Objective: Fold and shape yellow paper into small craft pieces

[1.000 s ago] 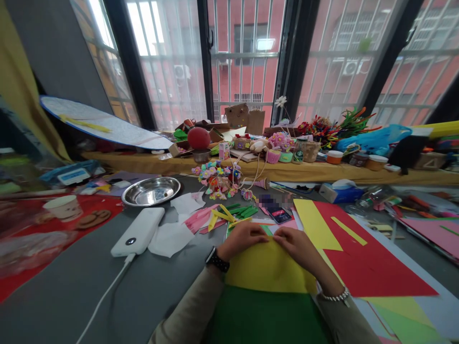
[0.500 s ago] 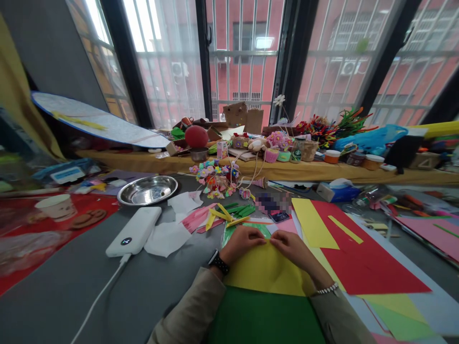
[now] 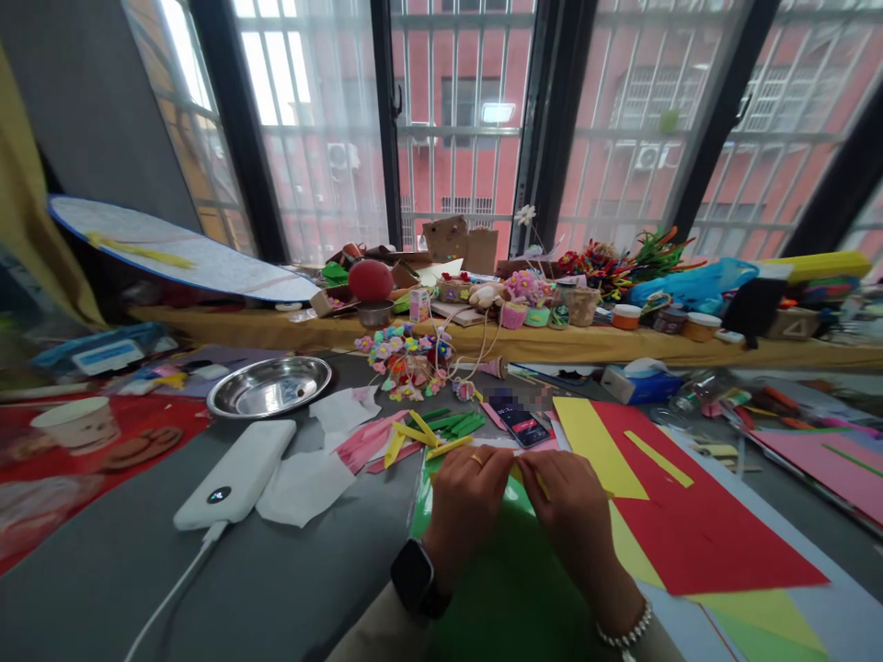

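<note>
My left hand (image 3: 465, 496), with a watch on the wrist, and my right hand (image 3: 572, 506), with a beaded bracelet, meet above a green sheet (image 3: 514, 588). Both are closed, thumbs and fingertips pinching a piece of yellow paper (image 3: 539, 480). Most of that paper is hidden behind my fingers, so its full shape cannot be seen. Just beyond my left hand lie folded yellow paper strips (image 3: 414, 432) and green strips (image 3: 461, 425). A phone (image 3: 519, 421) with a lit screen rests beyond my hands.
A white power bank (image 3: 238, 473) with a cable, torn white paper (image 3: 310, 487) and a steel plate (image 3: 270, 386) lie to the left. Red paper (image 3: 717, 515) and a yellow strip (image 3: 659, 458) are on the right. Craft flowers (image 3: 407, 359) stand at the back.
The yellow paper, earlier spread toward me over the green sheet, is now mostly out of sight behind my hands. Both hands have turned knuckles up. The phone screen has lit up.
</note>
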A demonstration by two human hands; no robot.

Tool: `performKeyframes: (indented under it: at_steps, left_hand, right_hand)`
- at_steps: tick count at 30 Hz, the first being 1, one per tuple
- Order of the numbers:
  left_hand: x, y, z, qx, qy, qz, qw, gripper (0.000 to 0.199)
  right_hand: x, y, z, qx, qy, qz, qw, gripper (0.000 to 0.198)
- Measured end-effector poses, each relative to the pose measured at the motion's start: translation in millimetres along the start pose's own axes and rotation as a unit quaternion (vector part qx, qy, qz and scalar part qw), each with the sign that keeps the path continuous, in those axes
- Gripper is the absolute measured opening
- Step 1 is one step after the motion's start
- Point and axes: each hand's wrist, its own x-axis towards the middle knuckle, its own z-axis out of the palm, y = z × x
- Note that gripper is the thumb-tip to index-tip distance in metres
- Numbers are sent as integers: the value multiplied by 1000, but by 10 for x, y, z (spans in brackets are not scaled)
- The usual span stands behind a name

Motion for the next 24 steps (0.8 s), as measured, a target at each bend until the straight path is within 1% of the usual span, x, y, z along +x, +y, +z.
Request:
performKeyframes:
  at_steps: [3,7,11,15,24]
  left_hand:
    - [-34,1,48,-11,10,-17,1000,14]
    - [-58,16,90,-22,23,-18,999,14]
    - [-70,5,107,-25,42,-13,999,14]
    - [-71,-4,101,-36,49,1,998,13]
    - [-90,-16,113,-63,63,20,996,13]
  right_hand:
    - [-34,-9,46,-1,13,7,1000,19]
    - [-52,-5,70,26,22,27,999,19]
    - [-52,9,74,50,12,26,998,20]
    - [-57,32,80,62,4,26,998,19]
    - [-63,35,89,78,20,16,997,17]
